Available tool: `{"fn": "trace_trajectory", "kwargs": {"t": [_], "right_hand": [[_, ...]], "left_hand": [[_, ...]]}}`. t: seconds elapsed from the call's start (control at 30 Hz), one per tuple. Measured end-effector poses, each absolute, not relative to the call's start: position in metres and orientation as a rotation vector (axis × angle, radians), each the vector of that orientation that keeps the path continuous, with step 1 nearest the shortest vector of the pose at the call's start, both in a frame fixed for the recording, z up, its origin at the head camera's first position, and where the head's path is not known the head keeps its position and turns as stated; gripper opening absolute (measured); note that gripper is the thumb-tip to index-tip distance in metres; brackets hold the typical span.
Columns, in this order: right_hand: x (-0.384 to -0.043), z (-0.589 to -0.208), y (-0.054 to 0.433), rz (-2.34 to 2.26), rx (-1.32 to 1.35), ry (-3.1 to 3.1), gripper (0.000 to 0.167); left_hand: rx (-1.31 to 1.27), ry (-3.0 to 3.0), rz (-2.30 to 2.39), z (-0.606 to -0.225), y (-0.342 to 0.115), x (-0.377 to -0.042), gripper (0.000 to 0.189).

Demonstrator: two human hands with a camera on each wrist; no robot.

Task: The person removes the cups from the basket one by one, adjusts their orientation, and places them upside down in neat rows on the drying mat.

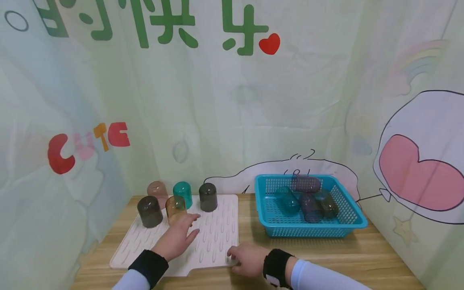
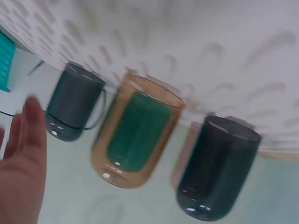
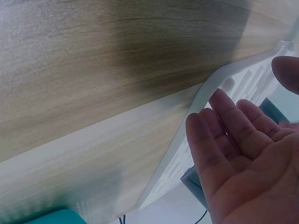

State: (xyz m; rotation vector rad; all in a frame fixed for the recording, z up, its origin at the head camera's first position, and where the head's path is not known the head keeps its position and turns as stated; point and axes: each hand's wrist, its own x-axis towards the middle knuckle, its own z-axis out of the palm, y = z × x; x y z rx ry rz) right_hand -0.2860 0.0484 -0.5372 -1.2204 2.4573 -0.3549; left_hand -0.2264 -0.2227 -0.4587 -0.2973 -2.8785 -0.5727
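Over the white draining board [image 1: 217,241], my left hand [image 1: 175,237] is extended beside an upside-down amber plastic cup [image 1: 175,205], holding nothing. In the left wrist view its fingers [image 2: 32,126] are apart from the amber cup [image 2: 140,135]. Around the amber cup, other cups stand upside down: a dark grey cup [image 1: 150,212], a pink cup [image 1: 157,192], a teal cup [image 1: 183,193] and another dark grey cup [image 1: 208,197]. My right hand [image 1: 250,259] is at the board's front right corner, fingers loosely bent and nothing gripped; whether they touch the board's edge I cannot tell.
A blue perforated basket [image 1: 308,231] stands at the back right of the wooden table [image 1: 362,257]. Several see-through cups lie on their sides in it, among them a teal cup [image 1: 288,201] and a purple cup [image 1: 311,207]. A printed cloth [image 1: 297,100] hangs behind the table.
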Motion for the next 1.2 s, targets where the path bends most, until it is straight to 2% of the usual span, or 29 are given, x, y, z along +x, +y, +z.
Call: {"fn": "trace_trajectory", "kwargs": {"t": [0.23, 0.47, 0.77, 1.2], "right_hand": [[-0.263, -0.497, 0.048, -0.308, -1.253, 2.487, 0.032], [-0.255, -0.477, 0.051, -0.359, -1.211, 2.471, 0.029], [-0.26, -0.466, 0.06, -0.444, -1.135, 2.511, 0.029], [-0.272, -0.408, 0.093, -0.665, -1.062, 2.75, 0.025]], "left_hand": [[-0.533, -3.153, -0.584, -0.463, -0.202, -0.211, 0.032], [-0.572, -3.263, -0.591, -0.47, -0.195, -0.207, 0.021], [-0.665, -3.214, -0.457, -0.475, -0.192, -0.208, 0.015], [-0.647, -3.235, -0.426, -0.477, -0.193, -0.208, 0.011]]}}
